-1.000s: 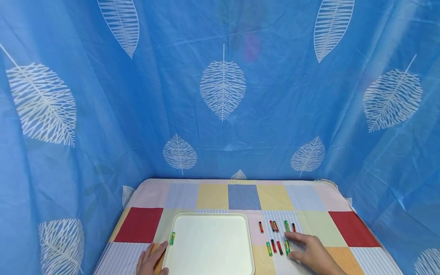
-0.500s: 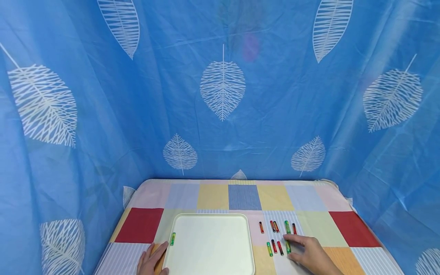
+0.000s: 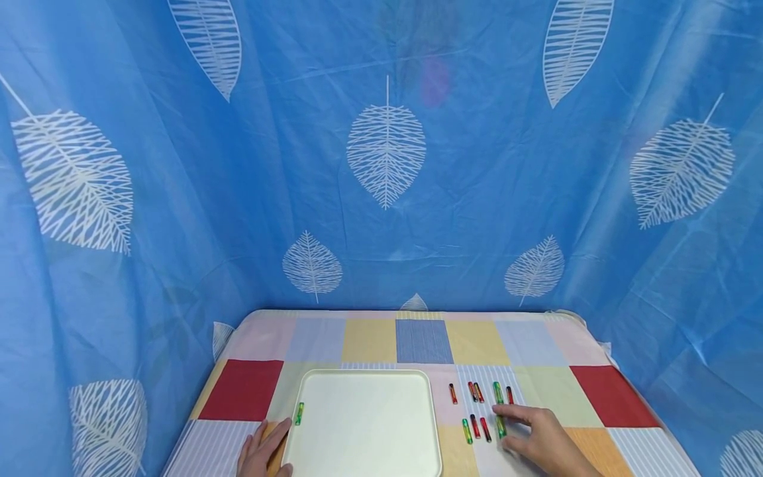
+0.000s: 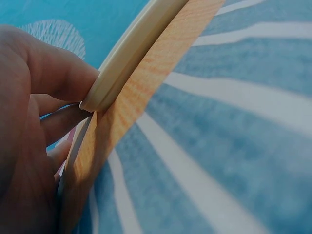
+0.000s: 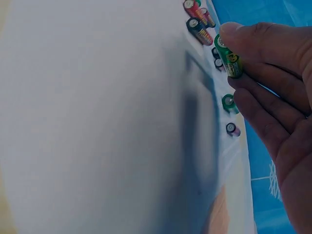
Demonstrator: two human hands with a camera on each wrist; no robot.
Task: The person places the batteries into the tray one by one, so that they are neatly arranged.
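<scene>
My left hand (image 3: 262, 454) rests at the left edge of a cream tray (image 3: 363, 424), its thumb and fingertips touching the rim (image 4: 129, 53) from outside. Just inside that edge lies one green battery (image 3: 300, 414). On the right, my right hand (image 3: 545, 440) pinches another green battery (image 5: 229, 58) between thumb and fingers, above the cloth. Around it lie several more batteries: a green one (image 3: 497, 392) and a red-black one (image 3: 509, 395) behind, a green-yellow one (image 3: 467, 431) and red-black ones (image 3: 485, 429) to the left.
A patchwork cloth (image 3: 423, 341) covers the table. Blue curtains (image 3: 465, 199) with white leaf prints stand behind it and on both sides. More red-black batteries (image 3: 453, 394) lie between the tray's right edge and my right hand.
My right thumb and fingers have closed around the green battery by them, which now appears slightly shifted. The left hand and tray have stayed in place.
</scene>
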